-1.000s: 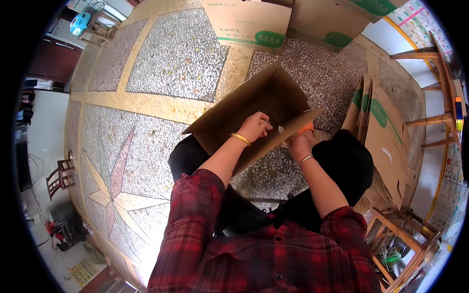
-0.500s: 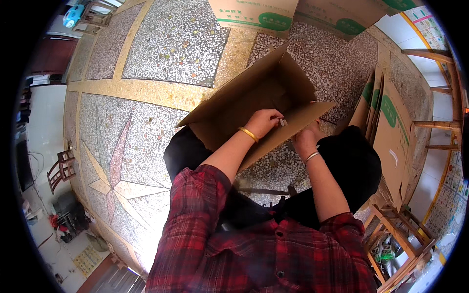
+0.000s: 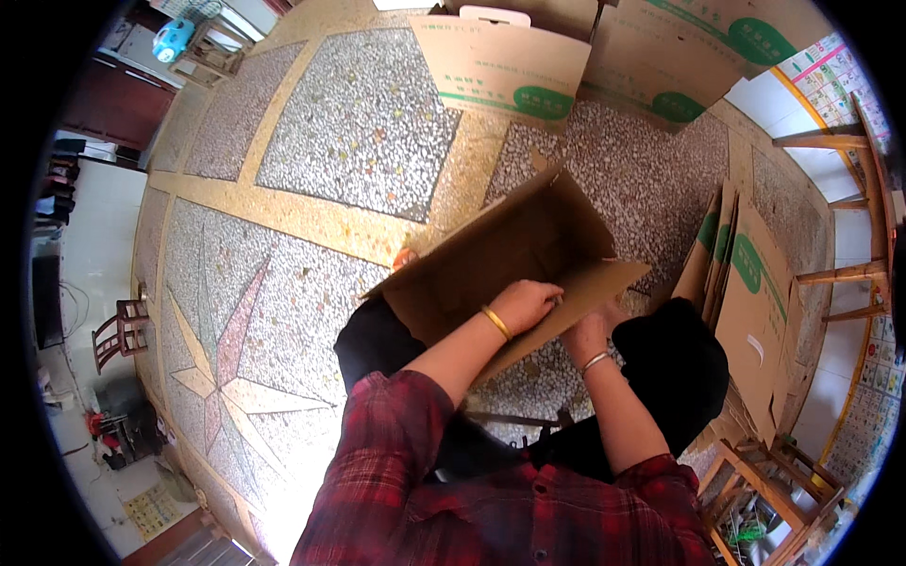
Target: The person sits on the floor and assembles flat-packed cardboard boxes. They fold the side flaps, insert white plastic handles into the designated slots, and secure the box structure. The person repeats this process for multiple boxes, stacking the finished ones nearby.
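Observation:
An open brown cardboard box [image 3: 500, 259] sits tilted between my knees, its opening toward me. My left hand [image 3: 530, 307], with a gold bangle at the wrist, reaches into it. Its fingers are pinched together against the inner face of the near-right wall. A small pale piece barely shows at the fingertips; its kind is unclear. My right hand [image 3: 587, 338], wearing a thin bracelet, is on the outer side of that same wall. The cardboard edge and blur hide most of its fingers, and whatever they may hold is out of sight.
Flattened cartons with green print [image 3: 755, 311] lean in a stack at my right. Standing ahead are a carton with a white handle [image 3: 505, 71] and another printed carton [image 3: 679, 57]. Wooden stools stand at right, one at lower right [image 3: 764, 500]. A small wooden chair [image 3: 121, 335] is far left.
My view has tilted, so the box and hands appear lower. The small white piece at my left fingertips is now less visible. Both hands stay on opposite sides of the same wall.

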`<state>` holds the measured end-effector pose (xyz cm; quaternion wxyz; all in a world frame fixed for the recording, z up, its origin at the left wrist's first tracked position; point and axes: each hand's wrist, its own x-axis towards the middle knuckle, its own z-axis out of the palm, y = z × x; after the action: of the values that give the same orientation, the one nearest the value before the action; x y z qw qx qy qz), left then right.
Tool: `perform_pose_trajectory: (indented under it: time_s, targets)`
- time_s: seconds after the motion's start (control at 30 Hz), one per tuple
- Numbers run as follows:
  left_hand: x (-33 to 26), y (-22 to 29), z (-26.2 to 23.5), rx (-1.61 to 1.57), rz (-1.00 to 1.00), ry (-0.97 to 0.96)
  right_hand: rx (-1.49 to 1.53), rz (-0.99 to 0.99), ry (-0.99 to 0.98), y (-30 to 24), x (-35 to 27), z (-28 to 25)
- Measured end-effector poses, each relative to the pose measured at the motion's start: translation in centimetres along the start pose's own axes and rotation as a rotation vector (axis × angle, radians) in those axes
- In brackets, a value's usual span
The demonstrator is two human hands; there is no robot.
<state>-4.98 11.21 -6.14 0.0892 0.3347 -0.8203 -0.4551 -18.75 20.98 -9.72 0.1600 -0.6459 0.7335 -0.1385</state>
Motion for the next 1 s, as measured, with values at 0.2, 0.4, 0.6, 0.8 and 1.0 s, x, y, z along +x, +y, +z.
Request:
perform_pose_trajectory:
  time_s: [0.2, 0.4, 0.6, 0.8, 1.0]
  targets:
    - [0.3, -0.1, 0.2, 0.093, -0.010, 0.000, -0.088, -0.063, -0.010, -0.2, 0.4, 1.1]
    - [0.4, 0.4, -0.1, 0.136, -0.003, -0.017, -0.067, -0.017, -0.109, -0.3, 0.6, 1.0]
    - [0.1, 0.4, -0.1, -0.034, -0.089, 0.049, 0.160, 0.070, -0.115, -1.1, 0.1, -0.2]
    - [0.3, -0.1, 1.3, 0.028, 0.014, 0.149, 0.053, -0.041, -0.029, 0.2, -0.8, 0.2]
    - [0.2, -0.5, 1.2, 0.030, 0.013, 0.127, -0.090, -0.061, -0.066, -0.3, -0.6, 1.7]
